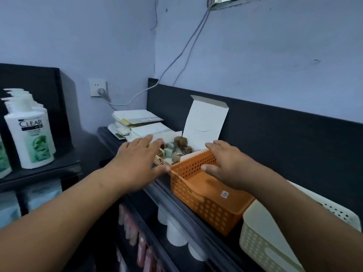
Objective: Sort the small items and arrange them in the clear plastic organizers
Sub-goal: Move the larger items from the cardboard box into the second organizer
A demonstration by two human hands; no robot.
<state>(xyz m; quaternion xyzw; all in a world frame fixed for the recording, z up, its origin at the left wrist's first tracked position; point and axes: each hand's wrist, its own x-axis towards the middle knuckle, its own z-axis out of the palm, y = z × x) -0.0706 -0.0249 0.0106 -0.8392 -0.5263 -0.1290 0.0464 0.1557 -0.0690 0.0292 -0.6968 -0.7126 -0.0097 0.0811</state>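
Note:
An open white cardboard box (204, 122) with its lid flipped up stands on the black shelf top, holding several small brown and pale green items (179, 147). In front of it sits an empty orange perforated basket (198, 195). My left hand (137, 161) reaches with straight fingers to the box's left front side. My right hand (225, 163) hovers over the basket's far end, fingers straight, thumb spread, near the box's front edge. Neither hand holds anything.
A cream perforated basket (265, 238) stands right of the orange one. A stack of papers and envelopes (137, 122) lies behind the box. White shampoo bottles (29, 138) line a black shelf at left. White tubes (176, 232) and pink packs hang below the shelf edge.

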